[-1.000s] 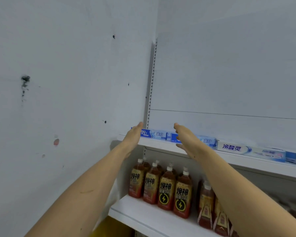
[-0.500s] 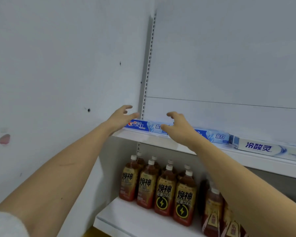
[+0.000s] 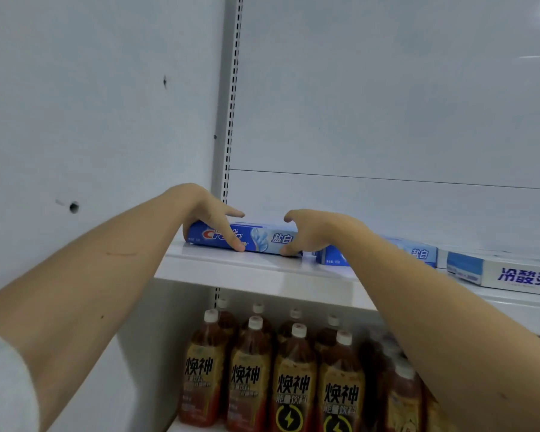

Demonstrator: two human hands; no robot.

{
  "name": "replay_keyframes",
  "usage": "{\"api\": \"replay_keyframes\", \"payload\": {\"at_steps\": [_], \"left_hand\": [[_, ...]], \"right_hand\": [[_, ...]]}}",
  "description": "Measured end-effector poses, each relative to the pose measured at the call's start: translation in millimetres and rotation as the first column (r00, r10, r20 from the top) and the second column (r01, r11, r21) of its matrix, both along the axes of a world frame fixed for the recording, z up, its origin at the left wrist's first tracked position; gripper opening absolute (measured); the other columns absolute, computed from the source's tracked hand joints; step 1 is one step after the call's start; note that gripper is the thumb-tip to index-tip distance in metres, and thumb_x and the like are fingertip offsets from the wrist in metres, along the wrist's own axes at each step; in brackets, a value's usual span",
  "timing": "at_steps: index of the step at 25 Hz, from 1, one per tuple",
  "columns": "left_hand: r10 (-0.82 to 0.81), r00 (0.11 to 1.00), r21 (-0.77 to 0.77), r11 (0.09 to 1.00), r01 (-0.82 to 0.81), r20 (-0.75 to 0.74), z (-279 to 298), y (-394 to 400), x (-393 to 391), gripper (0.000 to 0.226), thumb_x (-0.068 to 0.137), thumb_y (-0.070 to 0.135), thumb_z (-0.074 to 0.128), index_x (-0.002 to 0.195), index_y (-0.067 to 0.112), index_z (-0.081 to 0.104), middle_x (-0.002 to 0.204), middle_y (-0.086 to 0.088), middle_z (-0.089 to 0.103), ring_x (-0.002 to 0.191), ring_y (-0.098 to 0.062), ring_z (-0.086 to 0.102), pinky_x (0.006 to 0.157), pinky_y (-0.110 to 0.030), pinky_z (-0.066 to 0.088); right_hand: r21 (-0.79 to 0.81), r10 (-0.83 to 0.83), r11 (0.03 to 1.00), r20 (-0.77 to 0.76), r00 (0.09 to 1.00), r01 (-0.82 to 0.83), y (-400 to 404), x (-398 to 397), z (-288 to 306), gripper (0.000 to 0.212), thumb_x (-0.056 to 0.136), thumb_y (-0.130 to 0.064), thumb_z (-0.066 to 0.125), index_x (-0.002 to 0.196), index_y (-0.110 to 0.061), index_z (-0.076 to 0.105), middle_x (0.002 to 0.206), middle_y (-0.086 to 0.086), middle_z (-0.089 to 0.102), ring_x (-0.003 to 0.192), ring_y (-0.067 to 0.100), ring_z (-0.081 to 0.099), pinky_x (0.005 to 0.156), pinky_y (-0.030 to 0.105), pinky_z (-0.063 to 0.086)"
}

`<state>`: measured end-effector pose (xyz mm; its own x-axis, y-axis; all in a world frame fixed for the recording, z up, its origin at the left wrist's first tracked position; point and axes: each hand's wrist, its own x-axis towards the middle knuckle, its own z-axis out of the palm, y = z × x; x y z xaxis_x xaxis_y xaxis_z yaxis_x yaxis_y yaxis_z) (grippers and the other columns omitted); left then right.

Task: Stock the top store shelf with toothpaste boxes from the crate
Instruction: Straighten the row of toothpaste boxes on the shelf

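Observation:
A blue Crest toothpaste box [image 3: 260, 239] lies lengthwise at the left end of the white top shelf [image 3: 231, 271]. My left hand [image 3: 205, 218] grips its left end, with fingers over the top and the thumb down the front face. My right hand [image 3: 312, 232] pinches the right end the same way. A second blue toothpaste box [image 3: 420, 254] lies to the right, partly hidden by my right forearm. Past it sits a white toothpaste box [image 3: 516, 275]. The crate is out of sight.
The shelf's slotted upright [image 3: 231, 120] and a white side wall [image 3: 91, 120] close in the left end. Several brown drink bottles [image 3: 293, 385] with yellow labels fill the shelf below. The back panel [image 3: 387, 104] rises bare above the boxes.
Both hands hovered spread near the Crest box before; now they have closed on its two ends. The view has moved in closer to the shelf.

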<state>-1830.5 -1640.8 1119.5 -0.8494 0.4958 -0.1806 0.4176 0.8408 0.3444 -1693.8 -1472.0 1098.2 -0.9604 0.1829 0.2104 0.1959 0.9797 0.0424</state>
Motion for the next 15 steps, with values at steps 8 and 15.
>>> {"api": "replay_keyframes", "payload": {"at_steps": [8,15], "left_hand": [[-0.035,0.996,-0.136,0.99,0.046,0.088,18.3,52.4,-73.0,0.107,0.072,0.024,0.086,0.155,0.033,0.019,0.156,-0.012,0.027,0.125,-0.039,0.052,0.102,-0.055,0.046],[-0.116,0.918,0.351,0.936,-0.026,0.378,6.6,41.9,-122.4,0.138,0.034,0.057,0.093,0.151,0.031,0.024,0.162,-0.005,0.017,0.129,-0.026,0.052,0.104,-0.046,0.046]], "right_hand": [[0.332,-0.333,0.909,0.218,0.917,0.251,22.8,-79.4,29.0,0.066,0.08,-0.056,0.071,0.13,-0.016,0.058,0.125,0.003,0.064,0.109,0.028,0.063,0.072,0.034,0.047],[0.098,-0.282,0.959,0.281,0.917,0.265,49.8,-99.6,41.1,0.091,0.056,-0.062,0.085,0.13,-0.017,0.058,0.121,0.003,0.065,0.101,0.026,0.068,0.095,0.044,0.052]]}}
